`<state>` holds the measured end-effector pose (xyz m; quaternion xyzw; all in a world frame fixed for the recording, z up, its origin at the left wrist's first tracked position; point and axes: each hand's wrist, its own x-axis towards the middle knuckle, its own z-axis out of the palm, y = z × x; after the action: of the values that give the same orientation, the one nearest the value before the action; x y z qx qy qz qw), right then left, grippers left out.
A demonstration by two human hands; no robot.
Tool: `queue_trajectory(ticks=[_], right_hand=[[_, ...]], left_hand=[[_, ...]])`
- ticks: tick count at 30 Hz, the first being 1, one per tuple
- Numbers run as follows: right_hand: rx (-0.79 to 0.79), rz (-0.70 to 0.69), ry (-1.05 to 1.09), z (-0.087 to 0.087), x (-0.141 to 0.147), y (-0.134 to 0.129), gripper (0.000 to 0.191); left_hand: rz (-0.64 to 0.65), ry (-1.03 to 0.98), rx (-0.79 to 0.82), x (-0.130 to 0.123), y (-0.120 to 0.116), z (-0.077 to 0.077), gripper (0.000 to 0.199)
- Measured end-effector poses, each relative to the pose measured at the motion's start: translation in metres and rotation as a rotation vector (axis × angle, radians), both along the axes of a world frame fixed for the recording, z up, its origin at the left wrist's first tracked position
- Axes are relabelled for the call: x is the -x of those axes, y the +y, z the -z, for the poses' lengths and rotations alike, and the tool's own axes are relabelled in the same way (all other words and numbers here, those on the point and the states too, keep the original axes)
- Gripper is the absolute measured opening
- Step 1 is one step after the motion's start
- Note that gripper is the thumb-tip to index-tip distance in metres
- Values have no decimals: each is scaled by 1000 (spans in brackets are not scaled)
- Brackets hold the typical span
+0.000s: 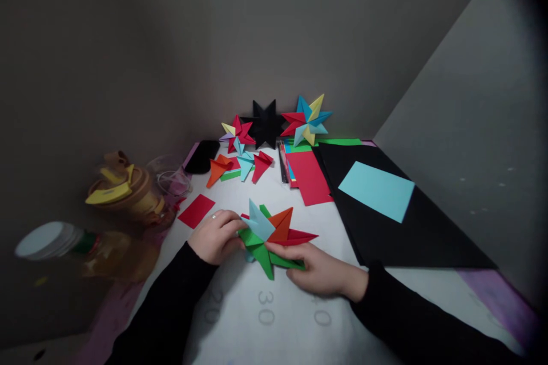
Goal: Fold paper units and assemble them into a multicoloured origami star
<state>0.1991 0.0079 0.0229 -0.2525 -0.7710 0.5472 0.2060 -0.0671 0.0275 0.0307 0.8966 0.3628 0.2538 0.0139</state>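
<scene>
A folded paper star (259, 246) with green, light blue, orange and red points is held between both hands above the white tabletop. My left hand (220, 235), with a ring on one finger, grips the star's left side; its fingertips are partly behind the paper. My right hand (314, 265) pinches the lower right points, its index finger lying across the star near the centre. Part of the star's left edge is hidden by the left fingers.
Loose folded paper pieces (245, 165) lie beyond the hands. Finished stars, one black (265, 124) and one multicoloured (309, 120), lean on the wall. At right, black sheets (385, 239) carry a light blue sheet (377, 189). A jar (51, 240) and a pot (132, 194) stand left; a red sheet (196, 211) lies nearer.
</scene>
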Motion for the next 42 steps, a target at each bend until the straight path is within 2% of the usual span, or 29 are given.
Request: queue_trajectory(ticks=[3,11,17,21,25,30,36,42], right_hand=[[2,-6,-8,1,0,0,74],[5,-26,3,1,1,-1,76],[25,-26,7,1,0,-1,75],[40,-29,6,1,-1,-2,74],[40,-38,9,0,-1,-2,74],[40,-45,4,1,0,-1,75],[49,-50,10,1,-1,-1,74],[30,-59,0,1,0,-1,74]], left_hand=[[-13,22,17,-1,-1,-1,21],[-87,191,-139,-9,-3,-2,17],[-76,85,-180,-10,-5,-4,30],[-18,16,-102,-3,-4,-8,34],[-30,19,-38,3,-2,-8,34],[-42,28,-42,7,-2,-8,24],[-36,-25,-14,7,-2,-8,23],[-67,19,17,4,-4,-9,18]])
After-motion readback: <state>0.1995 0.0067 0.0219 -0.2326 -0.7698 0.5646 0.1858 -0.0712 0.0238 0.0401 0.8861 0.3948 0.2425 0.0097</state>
